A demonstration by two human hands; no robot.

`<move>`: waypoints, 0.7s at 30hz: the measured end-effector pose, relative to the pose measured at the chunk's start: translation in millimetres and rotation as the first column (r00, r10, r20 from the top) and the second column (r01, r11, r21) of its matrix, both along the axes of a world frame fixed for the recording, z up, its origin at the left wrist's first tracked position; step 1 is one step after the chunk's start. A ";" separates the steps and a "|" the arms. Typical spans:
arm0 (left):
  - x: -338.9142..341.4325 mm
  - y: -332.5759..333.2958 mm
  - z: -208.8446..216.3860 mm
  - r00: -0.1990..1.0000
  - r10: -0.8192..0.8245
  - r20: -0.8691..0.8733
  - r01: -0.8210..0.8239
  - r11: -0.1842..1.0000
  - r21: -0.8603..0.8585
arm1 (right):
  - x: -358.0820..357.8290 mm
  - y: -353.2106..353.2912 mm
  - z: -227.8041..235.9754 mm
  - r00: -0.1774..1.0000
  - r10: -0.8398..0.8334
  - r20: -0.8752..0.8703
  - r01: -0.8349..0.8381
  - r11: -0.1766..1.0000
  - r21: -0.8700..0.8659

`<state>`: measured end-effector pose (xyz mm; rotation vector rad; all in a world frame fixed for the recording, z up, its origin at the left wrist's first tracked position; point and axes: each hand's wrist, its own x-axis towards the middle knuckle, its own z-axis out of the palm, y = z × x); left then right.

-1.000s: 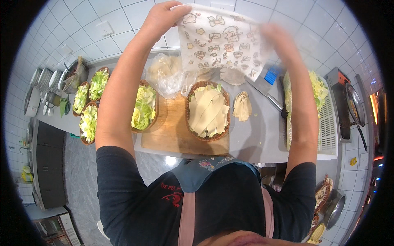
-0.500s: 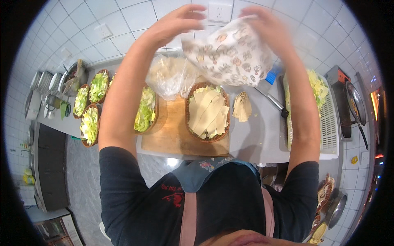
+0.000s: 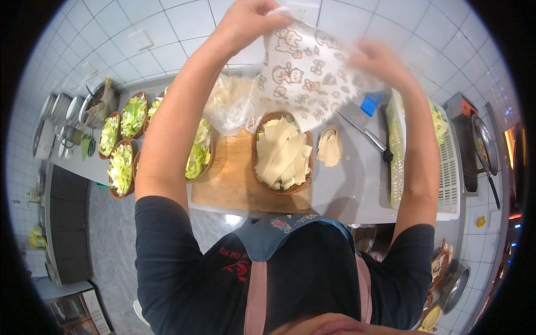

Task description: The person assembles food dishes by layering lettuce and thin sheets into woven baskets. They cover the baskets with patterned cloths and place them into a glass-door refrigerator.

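Board [image 3: 223, 187], wooden: along front edge of worktop [image 3: 352, 192]. Left hand [image 3: 249, 25]: fingers pinched on upper-left corner of cloth [image 3: 310, 72], white, printed, raised before the back edge. Right hand [image 3: 379, 61]: beside cloth's right side, blurred; grip cannot be told.

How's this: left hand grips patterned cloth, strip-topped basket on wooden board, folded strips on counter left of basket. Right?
Not left: the head view shows the folded strips on the counter, right of the strip-topped basket. The rest is correct: left hand gripping the patterned cloth, basket on the wooden board.
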<state>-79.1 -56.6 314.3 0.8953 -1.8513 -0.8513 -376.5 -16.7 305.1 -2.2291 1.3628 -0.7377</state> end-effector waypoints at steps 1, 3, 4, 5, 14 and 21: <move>6.5 -3.8 -0.3 1.000 0.000 -0.004 0.000 0.999 -0.052 | -5.2 -6.1 -3.9 0.999 0.026 -0.043 -0.025 0.999 0.019; 18.1 -6.5 2.0 0.992 -0.052 -0.114 0.060 0.995 0.073 | -9.0 -10.3 -11.1 0.998 -0.044 0.050 0.041 0.998 0.053; 24.3 -7.7 3.7 0.983 -0.071 -0.171 0.094 0.987 0.131 | -9.4 -11.6 -12.0 0.992 -0.078 0.095 0.072 0.995 0.071; 31.9 -11.5 3.3 0.985 -0.062 -0.162 0.083 0.989 0.123 | -9.8 -13.2 -11.6 0.990 -0.058 0.131 0.059 0.998 -0.007; 52.5 37.1 26.4 0.987 0.132 -0.087 -0.130 0.991 0.028 | 23.5 17.8 -1.9 0.819 -0.155 0.553 0.180 0.984 0.008; 71.2 93.5 -1.5 0.963 -0.080 -0.259 0.123 0.980 0.157 | -17.3 52.1 -34.8 0.709 -0.222 0.670 0.235 0.969 0.073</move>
